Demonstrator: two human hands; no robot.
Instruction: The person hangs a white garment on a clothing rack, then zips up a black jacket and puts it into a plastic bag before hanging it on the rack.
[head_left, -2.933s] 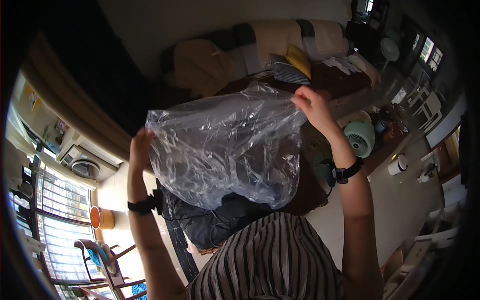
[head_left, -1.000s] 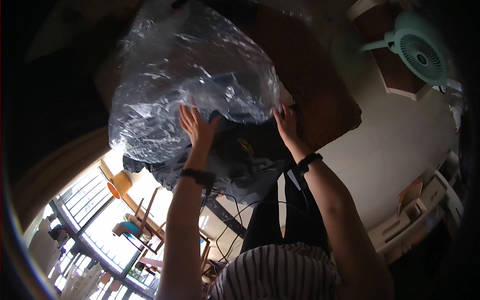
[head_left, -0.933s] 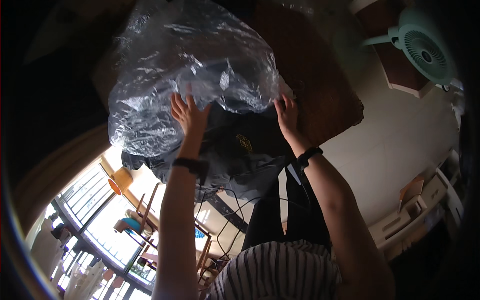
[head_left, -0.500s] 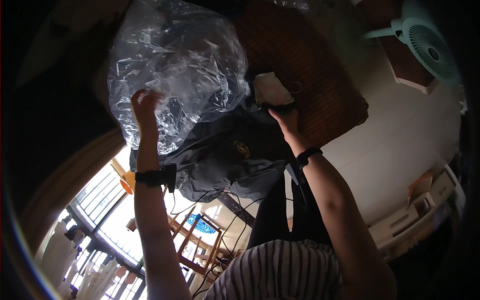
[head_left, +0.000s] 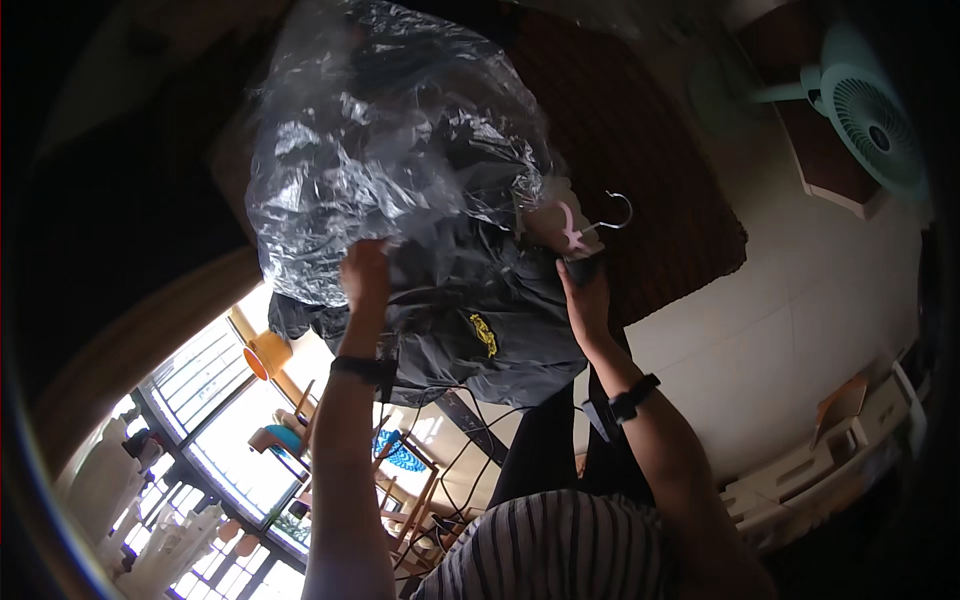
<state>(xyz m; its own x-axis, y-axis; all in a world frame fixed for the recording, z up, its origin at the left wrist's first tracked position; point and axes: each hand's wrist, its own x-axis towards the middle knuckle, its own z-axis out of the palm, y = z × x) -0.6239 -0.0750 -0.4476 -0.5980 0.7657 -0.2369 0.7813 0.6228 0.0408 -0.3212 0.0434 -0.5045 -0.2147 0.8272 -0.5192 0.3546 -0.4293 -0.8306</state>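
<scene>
A clear, crinkled plastic bag (head_left: 330, 170) lies over the far part of a black garment (head_left: 430, 325) with a small yellow emblem. My left hand (head_left: 366, 270) is closed at the bag's near edge, its fingers partly turned away. At the right side, my right hand (head_left: 587, 300) grips the dark cloth, thumb on top. Just beyond that thumb, a pink hanger (head_left: 572, 228) with a metal hook sticks out to the right. A pale piece (head_left: 545, 225) beside the hanger is partly covered by the plastic.
A brown woven mat (head_left: 680, 210) lies underneath. To the far right stands a pale green fan (head_left: 872, 125). Dark cables (head_left: 470, 410) hang near my legs. Wooden chairs (head_left: 415, 500) and bright windows are at lower left, a pale low cabinet (head_left: 810, 480) at lower right.
My left hand has moved right and nearer, from over the bag to its near edge. The plastic has spread rightward over the garment. The hanger's pink part and hook now show clearly.
</scene>
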